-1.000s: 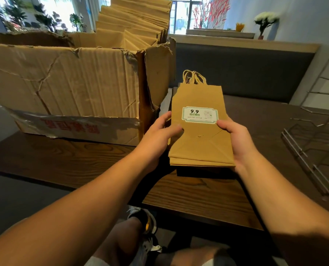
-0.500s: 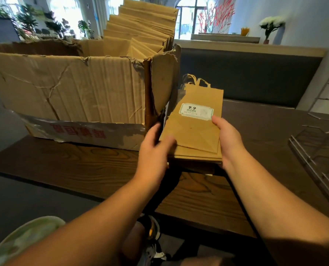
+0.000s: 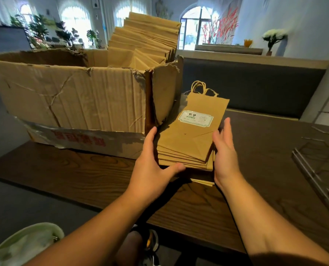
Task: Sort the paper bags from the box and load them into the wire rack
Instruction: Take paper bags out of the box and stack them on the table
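— Squaring up, by the look of it. Both hands flank the stack (image 3: 186,148) of flat paper bags lying on the table (image 3: 83,169), just beside the torn corner of the box (image 3: 73,104).

— What are the hands doing exactly?

— The left hand (image 3: 152,169) presses its straight fingers against the stack's left edge, thumb across the near end. The right hand (image 3: 224,150) lies flat along the right edge, fingers straight. Neither is curled round the bags; they bracket and touch, nothing is clamped or lifted.

— And which way does the stack run?

— Its long axis points away from the person and a little to the right: folded bottoms nearest, twine handles (image 3: 202,89) at the far end. The label (image 3: 196,119) faces up. The top bags are fanned slightly, lower ones poking out at the near right corner.

— Where's the rack?

— The rack (image 3: 321,169) lies off to the right, well apart from the stack, only partly in view. So the right hand is on the nearer side, and I'd judge the bags must travel rightward across the table.

— More bags to come?

— Plenty stand upright in the box, so the task seems early.
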